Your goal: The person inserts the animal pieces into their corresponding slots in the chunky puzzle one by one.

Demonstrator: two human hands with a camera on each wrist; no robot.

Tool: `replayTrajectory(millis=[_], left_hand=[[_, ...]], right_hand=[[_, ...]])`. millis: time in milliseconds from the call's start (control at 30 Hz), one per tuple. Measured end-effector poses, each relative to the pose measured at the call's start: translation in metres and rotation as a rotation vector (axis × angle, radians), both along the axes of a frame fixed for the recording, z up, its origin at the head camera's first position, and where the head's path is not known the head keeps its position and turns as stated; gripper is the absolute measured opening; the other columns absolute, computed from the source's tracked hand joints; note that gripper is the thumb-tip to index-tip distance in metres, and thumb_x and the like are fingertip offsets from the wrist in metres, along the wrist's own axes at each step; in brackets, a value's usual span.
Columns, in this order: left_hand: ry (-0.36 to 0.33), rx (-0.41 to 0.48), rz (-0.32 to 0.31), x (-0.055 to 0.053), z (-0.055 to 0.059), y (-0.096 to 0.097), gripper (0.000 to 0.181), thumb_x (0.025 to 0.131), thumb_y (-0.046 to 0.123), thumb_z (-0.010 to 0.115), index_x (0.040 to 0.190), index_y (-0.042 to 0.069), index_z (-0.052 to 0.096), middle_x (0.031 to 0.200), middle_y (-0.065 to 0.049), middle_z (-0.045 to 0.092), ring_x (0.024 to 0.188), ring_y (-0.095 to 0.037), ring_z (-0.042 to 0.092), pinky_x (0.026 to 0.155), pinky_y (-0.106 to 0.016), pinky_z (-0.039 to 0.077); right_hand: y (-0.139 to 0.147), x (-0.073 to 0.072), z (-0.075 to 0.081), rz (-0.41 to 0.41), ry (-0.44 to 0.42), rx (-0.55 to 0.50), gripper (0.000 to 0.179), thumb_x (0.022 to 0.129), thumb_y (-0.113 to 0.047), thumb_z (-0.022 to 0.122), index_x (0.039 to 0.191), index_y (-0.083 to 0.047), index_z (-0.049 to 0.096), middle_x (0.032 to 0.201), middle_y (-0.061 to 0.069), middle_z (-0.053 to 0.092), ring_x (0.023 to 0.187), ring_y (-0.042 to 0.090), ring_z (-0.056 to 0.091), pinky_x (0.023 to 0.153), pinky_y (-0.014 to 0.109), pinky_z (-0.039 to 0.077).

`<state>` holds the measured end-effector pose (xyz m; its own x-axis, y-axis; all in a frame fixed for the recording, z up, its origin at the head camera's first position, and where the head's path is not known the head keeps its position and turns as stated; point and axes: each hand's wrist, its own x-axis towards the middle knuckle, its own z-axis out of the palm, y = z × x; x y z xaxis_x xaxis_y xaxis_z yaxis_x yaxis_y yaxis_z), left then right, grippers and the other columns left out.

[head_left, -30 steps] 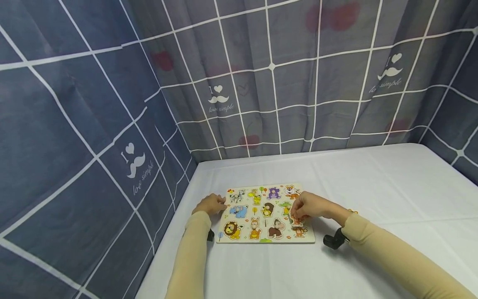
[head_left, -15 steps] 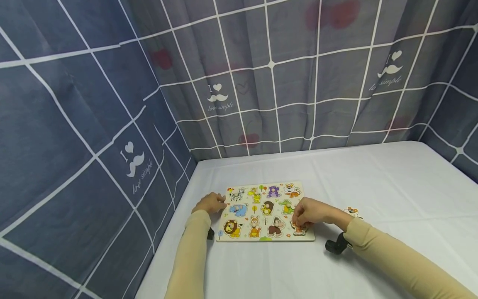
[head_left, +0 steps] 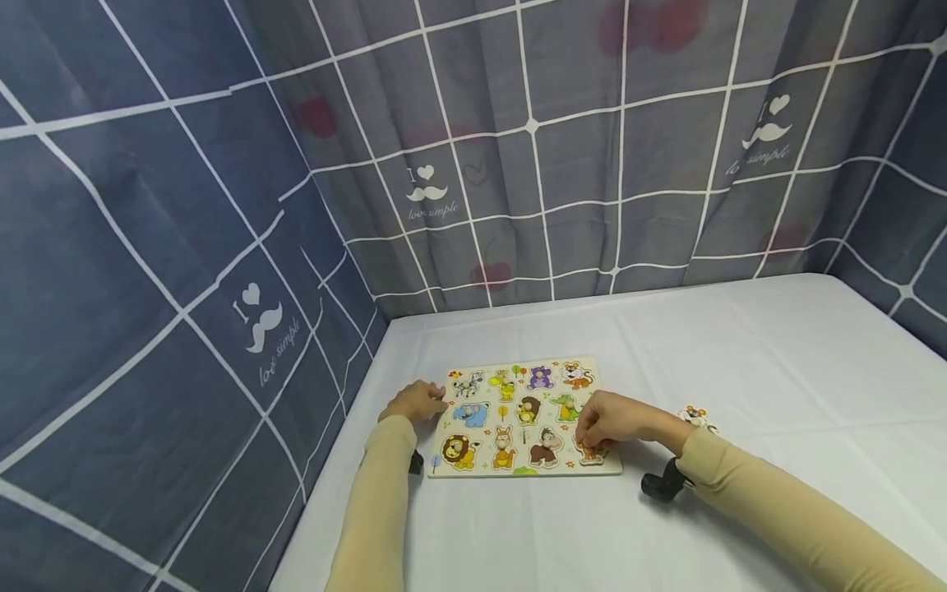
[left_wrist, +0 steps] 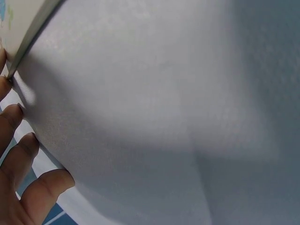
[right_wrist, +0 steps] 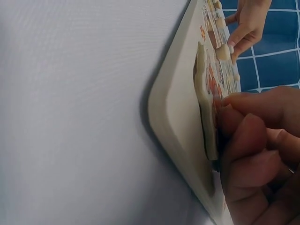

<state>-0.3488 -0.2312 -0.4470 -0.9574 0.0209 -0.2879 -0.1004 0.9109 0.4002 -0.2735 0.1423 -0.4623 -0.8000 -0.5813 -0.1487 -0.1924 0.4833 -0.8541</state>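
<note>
A wooden animal puzzle board (head_left: 518, 475) lies on the white table. My right hand (head_left: 616, 418) pinches an orange-brown puzzle piece (head_left: 590, 456) from above, at the board's near right corner. In the right wrist view, the piece (right_wrist: 205, 108) sits in its recess with one edge standing above the board face, and the fingers hide its knob. My left hand (head_left: 414, 403) rests at the board's left edge, its fingertips (left_wrist: 29, 140) near the border in the left wrist view. Lion, kangaroo, gorilla, crocodile and other pieces lie in the board.
A loose white-and-orange animal piece (head_left: 694, 416) lies on the table right of the board, partly behind the right sleeve. A dark wrist camera (head_left: 661, 485) hangs below the right wrist. A gridded curtain (head_left: 577, 164) stands behind the white tabletop (head_left: 518, 534).
My right hand has come nearer with the piece, from below the crocodile to the corner recess, where the piece now sits lower. The loose piece shows more beside the sleeve. My left hand stays put.
</note>
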Motion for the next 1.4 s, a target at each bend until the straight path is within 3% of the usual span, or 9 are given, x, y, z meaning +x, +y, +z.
replayTrajectory(millis=[500, 767, 967, 1400], left_hand=[[0.006, 0.0, 0.006, 0.001, 0.004, 0.0, 0.05, 0.095, 0.033, 0.068, 0.139, 0.013, 0.06, 0.157, -0.008, 0.044, 0.147, -0.036, 0.038, 0.118, -0.054, 0.035], [0.015, -0.012, 0.012, 0.004, 0.001, -0.002, 0.049, 0.094, 0.034, 0.068, 0.137, 0.012, 0.062, 0.155, -0.01, 0.047, 0.141, -0.034, 0.046, 0.113, -0.05, 0.042], [0.019, 0.0, 0.017, 0.003, -0.001, -0.002, 0.048, 0.094, 0.033, 0.069, 0.137, 0.012, 0.062, 0.155, -0.009, 0.047, 0.14, -0.034, 0.047, 0.112, -0.05, 0.043], [0.018, -0.01, 0.01, 0.003, -0.002, -0.001, 0.049, 0.094, 0.034, 0.068, 0.138, 0.013, 0.062, 0.156, -0.009, 0.046, 0.142, -0.035, 0.045, 0.113, -0.051, 0.041]], right_hand=[[0.0, 0.001, 0.0, 0.002, 0.02, -0.006, 0.011, 0.08, 0.008, 0.066, 0.083, 0.002, 0.074, 0.07, 0.007, 0.072, 0.055, 0.007, 0.052, 0.05, 0.015, 0.041], [0.002, 0.007, 0.001, 0.029, 0.125, 0.018, 0.012, 0.082, 0.003, 0.07, 0.087, -0.004, 0.077, 0.071, -0.004, 0.072, 0.057, 0.002, 0.056, 0.052, 0.018, 0.048], [0.008, 0.009, 0.001, -0.032, 0.13, 0.018, 0.012, 0.081, 0.001, 0.073, 0.092, -0.002, 0.078, 0.073, 0.002, 0.071, 0.061, 0.007, 0.056, 0.053, 0.019, 0.047], [0.046, 0.01, 0.003, -0.149, 0.077, 0.006, 0.017, 0.086, -0.006, 0.071, 0.1, 0.002, 0.074, 0.062, -0.002, 0.057, 0.057, 0.01, 0.05, 0.051, 0.021, 0.042]])
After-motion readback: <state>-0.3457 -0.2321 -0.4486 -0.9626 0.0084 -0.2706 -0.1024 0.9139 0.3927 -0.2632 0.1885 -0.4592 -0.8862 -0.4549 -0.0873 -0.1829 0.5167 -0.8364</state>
